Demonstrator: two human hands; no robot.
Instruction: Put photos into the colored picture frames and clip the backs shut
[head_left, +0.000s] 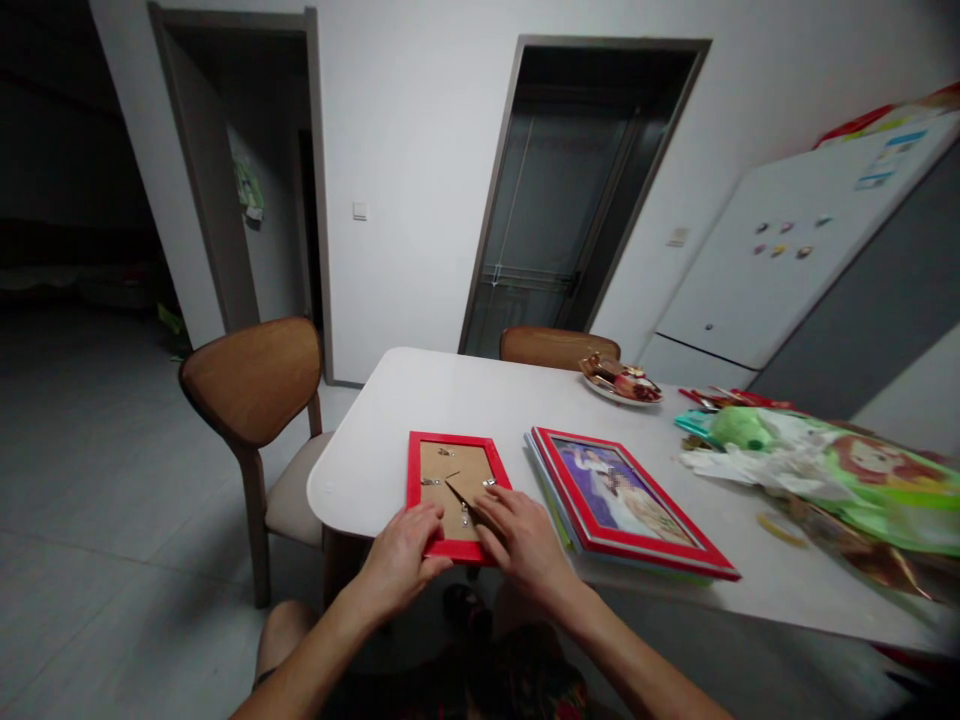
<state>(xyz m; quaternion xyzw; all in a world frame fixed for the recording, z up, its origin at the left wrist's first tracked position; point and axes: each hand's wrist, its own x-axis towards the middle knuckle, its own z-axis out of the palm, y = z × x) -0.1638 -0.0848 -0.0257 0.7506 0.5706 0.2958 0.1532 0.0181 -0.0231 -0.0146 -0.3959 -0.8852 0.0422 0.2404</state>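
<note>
A red picture frame (472,463) lies face down at the near edge of the table, its brown backing board and small metal clips showing. My left hand (403,553) holds the lower left corner, thumb along the near red edge and fingers curled on top. On the opposite side, my right hand (529,540) grips the lower right of the frame. Its fingers partly cover the dark-edged stand flap (469,495) on the backing, so I cannot tell whether they pinch it. Just right of that hand, a larger red-framed photo (622,495) rests face up on a stack.
The white table (442,385) carries a plate of wrapped snacks (621,380) at the back and a heap of green and white plastic bags (810,450) on the right. Wooden chairs stand at the left (255,385) and far side (559,347). A fridge (765,250) is behind.
</note>
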